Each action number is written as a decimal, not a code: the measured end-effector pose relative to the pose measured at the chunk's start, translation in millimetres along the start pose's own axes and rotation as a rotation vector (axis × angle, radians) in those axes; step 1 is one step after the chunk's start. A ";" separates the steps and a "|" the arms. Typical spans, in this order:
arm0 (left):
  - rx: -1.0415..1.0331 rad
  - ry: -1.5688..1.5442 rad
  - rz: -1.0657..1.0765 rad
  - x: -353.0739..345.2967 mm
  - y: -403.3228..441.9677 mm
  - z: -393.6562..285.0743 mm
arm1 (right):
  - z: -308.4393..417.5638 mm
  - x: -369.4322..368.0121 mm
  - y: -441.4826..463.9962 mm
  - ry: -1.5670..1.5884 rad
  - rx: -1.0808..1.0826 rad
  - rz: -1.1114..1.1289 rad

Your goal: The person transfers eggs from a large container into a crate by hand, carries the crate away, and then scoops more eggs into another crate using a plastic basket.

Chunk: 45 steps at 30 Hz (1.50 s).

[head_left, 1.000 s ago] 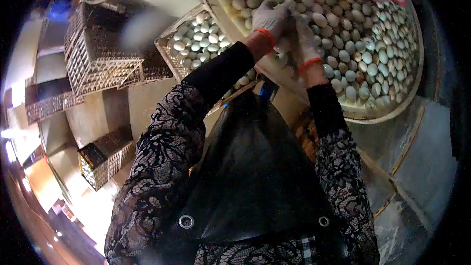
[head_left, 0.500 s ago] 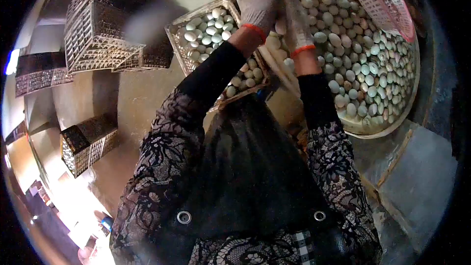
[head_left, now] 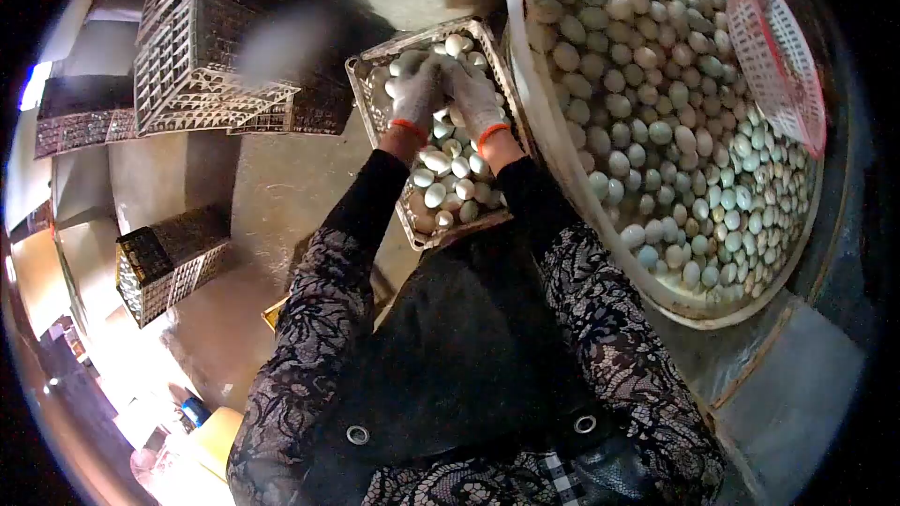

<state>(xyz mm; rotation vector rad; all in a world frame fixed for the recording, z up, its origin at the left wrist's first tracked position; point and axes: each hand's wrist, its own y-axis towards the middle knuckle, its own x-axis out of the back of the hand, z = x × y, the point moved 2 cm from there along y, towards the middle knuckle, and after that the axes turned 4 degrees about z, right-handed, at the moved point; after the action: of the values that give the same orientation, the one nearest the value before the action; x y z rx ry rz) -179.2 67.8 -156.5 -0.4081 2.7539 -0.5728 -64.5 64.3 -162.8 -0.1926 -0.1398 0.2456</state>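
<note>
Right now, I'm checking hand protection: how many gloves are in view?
2: the left glove and the right glove, side by side over the eggs in the crate. Both are worn; any spare could be hidden.

Eggs (head_left: 459,167) are whitish and pale green, sleeves (head_left: 328,295) black-flowered.

Single near view from head height, forward-down onto the crate (head_left: 459,234).

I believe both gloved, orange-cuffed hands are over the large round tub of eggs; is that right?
Not quite: the head view shows the left hand and right hand, gloved and orange-cuffed, over the rectangular crate of eggs, not the large round tub.
</note>
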 end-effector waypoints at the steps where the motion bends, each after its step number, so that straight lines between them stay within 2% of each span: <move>1: 0.027 0.020 -0.046 -0.6 9.7 13.8 | -13.7 2.0 7.4 -0.140 -0.009 0.022; 3: 0.034 0.063 0.022 -3.4 34.6 37.8 | -32.2 8.0 19.2 -0.353 -0.023 0.049; 4: 0.061 -0.125 0.076 -7.7 44.6 42.4 | -29.3 11.5 25.8 -0.375 -0.040 0.047; 5: 0.081 -0.128 0.066 -6.2 49.0 47.1 | -25.1 13.2 31.5 -0.360 -0.067 0.038; 6: 0.013 0.145 0.054 -13.1 48.6 30.5 | -21.1 15.1 39.2 -0.335 -0.094 0.026; 8: -0.128 0.600 0.082 -3.4 76.8 52.0 | -26.2 16.2 56.6 -0.302 -0.141 0.004; 9: -0.191 0.715 0.061 -1.8 87.7 55.6 | -39.3 16.5 65.3 -0.304 -0.152 0.009; 11: -0.350 1.036 -0.002 0.9 99.8 50.3 | -65.8 13.7 89.0 -0.712 0.015 -0.013; 12: -0.494 1.127 -0.021 7.1 97.6 51.3 | -68.4 15.3 89.5 -0.622 -0.070 -0.018; 13: -0.462 1.222 0.023 11.1 105.4 49.7 | -54.9 15.7 84.8 -0.533 -0.154 -0.029; 15: -0.522 1.227 0.072 20.3 110.9 55.4 | -82.1 23.1 102.4 -0.701 -0.034 -0.016; 17: -0.499 1.126 0.100 26.0 98.6 48.7 | -70.3 34.5 94.4 -0.363 -0.107 0.172; 19: -0.474 1.024 0.127 26.6 76.3 36.8 | -64.6 40.7 85.0 -0.374 -0.059 0.101; 21: -0.633 1.160 0.076 25.6 57.6 27.0 | -57.2 42.1 79.3 -0.377 -0.032 0.073; 22: -0.716 1.291 0.062 23.5 59.7 30.7 | -54.2 44.1 76.6 -0.291 -0.120 0.030; 23: -0.712 1.289 0.058 23.9 55.1 34.2 | -51.1 45.1 74.4 -0.207 -0.208 -0.013; 25: -0.812 1.408 0.172 15.0 37.4 32.7 | -63.3 51.0 77.4 -0.104 -0.170 0.003; 26: -0.948 1.427 0.153 12.4 35.4 38.1 | -69.8 54.1 77.8 0.002 -0.134 0.015; 27: -0.945 1.422 0.151 6.1 34.4 39.3 | -68.3 54.6 76.4 0.109 -0.099 0.027; 29: -0.886 1.490 0.269 -10.7 32.6 43.3 | -64.9 54.8 71.7 0.022 -0.049 0.004; 31: -0.827 1.390 0.323 -22.3 48.0 59.0 | -55.0 53.2 67.9 -0.064 0.008 -0.017; 33: -0.737 1.323 0.209 -32.7 62.0 82.4 | -47.7 53.4 65.5 0.233 -0.029 -0.066; 34: -0.716 1.306 0.152 -38.2 59.6 80.5 | -37.1 52.8 61.0 0.228 -0.023 -0.064; 36: -0.766 1.349 0.154 -38.7 56.4 71.9 | -23.1 50.4 51.6 -0.063 0.005 -0.149; 37: -0.811 1.397 0.162 -36.3 52.5 67.6 | -25.8 47.4 55.9 -0.058 0.008 -0.142; 39: -0.870 1.422 0.156 -31.5 40.4 58.3 | -15.1 40.3 62.2 -0.319 0.139 -0.221; 41: -0.635 1.063 0.190 -23.8 22.9 43.0 | -13.5 32.6 69.2 -0.422 0.213 -0.255; 43: -0.701 1.082 0.152 -9.7 12.2 40.0 | -12.3 20.5 80.0 -0.677 0.363 -0.364; 45: -0.561 0.685 0.053 16.4 4.7 57.4 | -22.3 14.9 83.6 -0.615 0.339 -0.313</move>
<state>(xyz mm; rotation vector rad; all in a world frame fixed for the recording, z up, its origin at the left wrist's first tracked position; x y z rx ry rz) -175.6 47.0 -212.5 -0.2860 3.5633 0.1349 -65.7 143.8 -200.0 0.2493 -0.7266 0.0065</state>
